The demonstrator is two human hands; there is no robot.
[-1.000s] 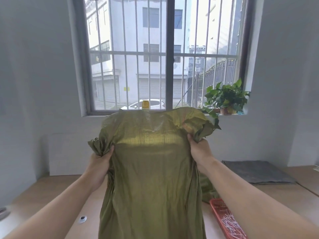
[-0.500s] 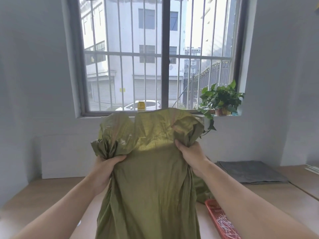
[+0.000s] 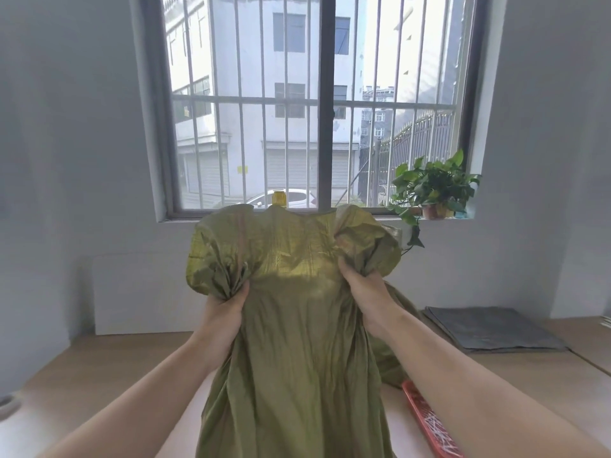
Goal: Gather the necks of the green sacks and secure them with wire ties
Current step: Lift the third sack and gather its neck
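Note:
A green woven sack point(image 3: 297, 342) hangs upright in front of me above the table, its open top bunched into folds. My left hand point(image 3: 224, 312) grips the gathered fabric on the sack's left side. My right hand point(image 3: 367, 292) grips the gathered fabric on its right side. Between the two hands a flat stretch of sack stays spread. A red tray point(image 3: 429, 424) with several white wire ties lies on the table at the lower right, partly hidden by my right forearm.
A wooden table point(image 3: 99, 365) runs below. A grey folded stack point(image 3: 489, 328) lies at the right rear. A potted plant point(image 3: 433, 190) and a yellow-capped object point(image 3: 279, 197) stand on the window sill. More green fabric point(image 3: 393, 361) lies behind the sack.
Both hands have moved closer together along the sack's top, bunching more fabric into each grip. The flat stretch between them has narrowed.

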